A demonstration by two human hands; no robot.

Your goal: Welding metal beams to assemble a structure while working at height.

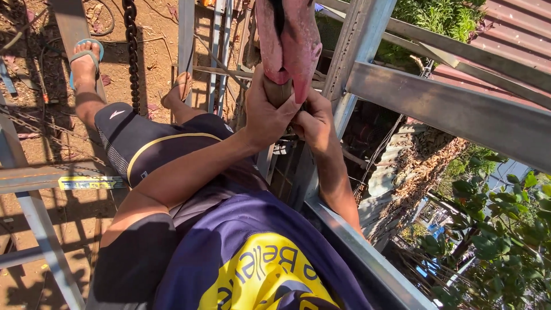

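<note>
Both hands meet in front of me at a grey steel upright [359, 51]. My left hand [265, 115] is wrapped around a short brown wooden handle [279, 90]. My right hand [313, 125] is closed just beside it, touching the left hand; what its fingers hold is hidden. A pinkish-red blurred shape [287, 40] close to the lens hangs over the top of the handle and hides the rest of the tool.
A grey steel beam [447, 112] runs right from the upright, another [367, 252] slants below my right arm. A dark chain [132, 51] hangs at left. My legs and a blue sandal [86, 54] rest on frame bars above bare dirt. A yellow level [90, 182] lies on a bar.
</note>
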